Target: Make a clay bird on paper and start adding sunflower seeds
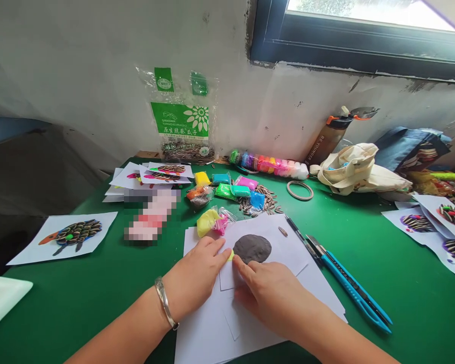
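Note:
A flattened oval of dark grey modelling clay (252, 248) lies on a small white paper card (227, 283) atop a stack of white sheets (197, 323). Against its left edge sits a small bit of yellow modelling clay (231, 256). My left hand (197, 268), with a silver bracelet at the wrist, presses its fingertips on the yellow bit from the left. From the right, the index fingertip of my right hand (269, 290) meets the same bit, the other fingers curled under. A single sunflower seed (282, 231) lies on the paper right of the grey oval.
Wrapped clay packets (225, 191) and loose sunflower seeds (265, 194) lie behind the paper. A blue craft knife (354, 285) and a black pen (303, 237) rest at right. Seed-covered pictures (72, 235) lie left; a seed bag (184, 126) leans against the wall.

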Tool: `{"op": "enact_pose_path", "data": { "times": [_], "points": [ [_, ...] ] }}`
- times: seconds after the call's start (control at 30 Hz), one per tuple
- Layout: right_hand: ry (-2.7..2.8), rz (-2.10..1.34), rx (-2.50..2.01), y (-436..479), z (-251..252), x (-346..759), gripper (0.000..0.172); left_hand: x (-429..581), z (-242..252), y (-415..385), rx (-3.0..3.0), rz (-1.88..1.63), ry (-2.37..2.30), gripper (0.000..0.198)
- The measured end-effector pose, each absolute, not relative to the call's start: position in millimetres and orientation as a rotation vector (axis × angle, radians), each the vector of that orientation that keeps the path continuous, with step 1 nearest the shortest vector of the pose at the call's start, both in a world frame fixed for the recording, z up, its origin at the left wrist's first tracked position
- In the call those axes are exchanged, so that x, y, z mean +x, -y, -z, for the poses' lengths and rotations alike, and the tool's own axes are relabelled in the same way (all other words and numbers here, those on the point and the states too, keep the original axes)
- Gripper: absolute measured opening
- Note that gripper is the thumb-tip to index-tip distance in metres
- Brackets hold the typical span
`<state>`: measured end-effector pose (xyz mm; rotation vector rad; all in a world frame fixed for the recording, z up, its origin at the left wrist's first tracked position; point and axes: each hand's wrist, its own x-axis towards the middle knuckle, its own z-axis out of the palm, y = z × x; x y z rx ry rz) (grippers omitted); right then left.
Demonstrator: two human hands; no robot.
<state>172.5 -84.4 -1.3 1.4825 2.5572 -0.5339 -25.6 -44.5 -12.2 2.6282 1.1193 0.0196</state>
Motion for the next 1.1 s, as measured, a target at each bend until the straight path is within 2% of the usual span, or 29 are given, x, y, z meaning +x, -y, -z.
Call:
{"op": "enact_pose_path", "data": {
  "times": [0.2, 0.4, 0.5, 0.73, 0.93, 1.1],
  "points": [
    [-2.570, 0.614, 1.581, 82.4, 0.0, 181.3, 0.057, -24.7, 11.1, 43.1, 2.597, 0.014, -1.127, 0.050],
    [-2.552, 0.453, 1.548, 81.0, 0.8, 191.4, 0.054, -23.6, 9.0, 42.7, 2.603, 0.077, -1.139, 0.053],
    [-2.575, 0.485, 1.567, 81.7, -1.4, 193.7, 0.053, -23.2, 7.6, 43.2, 2.605, 0.093, -1.131, 0.054],
    [-2.554, 0.364, 1.512, 80.4, -1.4, 186.5, 0.057, -22.1, 7.9, 44.1, 2.623, 0.089, -1.123, 0.058],
    [-2.566, 0.565, 1.615, 80.4, 1.2, 192.6, 0.057, -21.8, 9.4, 44.5, 2.625, 0.064, -1.134, 0.059],
    [-2.474, 0.530, 1.634, 82.2, 1.5, 198.9, 0.054, -23.0, 10.2, 45.0, 2.604, -0.011, -1.133, 0.062]
  ]
}}
